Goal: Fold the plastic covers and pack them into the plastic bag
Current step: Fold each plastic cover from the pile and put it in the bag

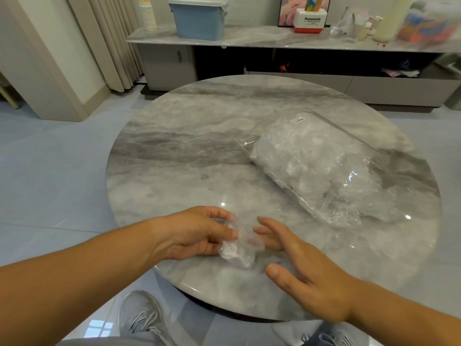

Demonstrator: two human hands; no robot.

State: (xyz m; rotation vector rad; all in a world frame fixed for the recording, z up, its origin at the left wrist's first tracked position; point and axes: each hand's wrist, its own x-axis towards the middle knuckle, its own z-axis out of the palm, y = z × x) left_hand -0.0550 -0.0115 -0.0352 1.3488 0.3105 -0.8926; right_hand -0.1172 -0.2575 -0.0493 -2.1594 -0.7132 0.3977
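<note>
A small crumpled clear plastic cover point(237, 248) lies on the round grey marble table point(189, 156) near its front edge. My left hand point(194, 233) holds the cover's left side, thumb and fingers curled around it. My right hand point(294, 260) is just right of the cover with straight fingers, their tips touching its right edge. A large clear plastic bag point(321, 166) stuffed with more crumpled covers lies on the table's right half, with a small white label near its far end.
Behind the table runs a low marble-topped cabinet point(274, 38) carrying a blue lidded bin point(199, 18), a stack of paper cups point(147, 16), a white box and bottles. Curtains hang at the back left. My shoes point(139, 318) show on the tiled floor below the table edge.
</note>
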